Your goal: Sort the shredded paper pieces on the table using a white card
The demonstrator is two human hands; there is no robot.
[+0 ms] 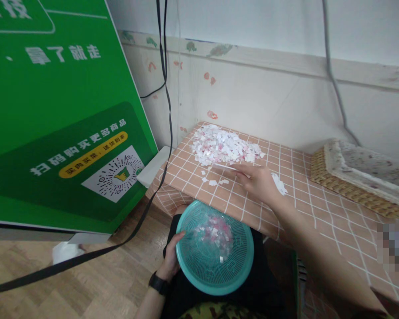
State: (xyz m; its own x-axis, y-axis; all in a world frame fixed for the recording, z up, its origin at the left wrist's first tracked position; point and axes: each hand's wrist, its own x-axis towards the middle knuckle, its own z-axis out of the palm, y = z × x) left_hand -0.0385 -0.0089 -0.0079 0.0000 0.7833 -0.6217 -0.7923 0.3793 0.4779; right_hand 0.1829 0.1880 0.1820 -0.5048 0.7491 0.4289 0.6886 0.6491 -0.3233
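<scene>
My left hand grips the left rim of a turquoise plastic colander, which rests on my lap under the table edge. White and pink paper scraps lie in its bottom. Over the table, my right hand is closed on a thin white flat piece, like a card, held nearly level. Its far edge is beside a large heap of small white and pink paper scraps. A few loose scraps lie between the heap and the table's front edge. Behind my right wrist is a smaller cluster of white scraps.
A brown checked cloth covers the table against the wall. A lined wicker basket stands at the right. On the left is a large green printed panel. A black strap hangs in front of it and the table corner.
</scene>
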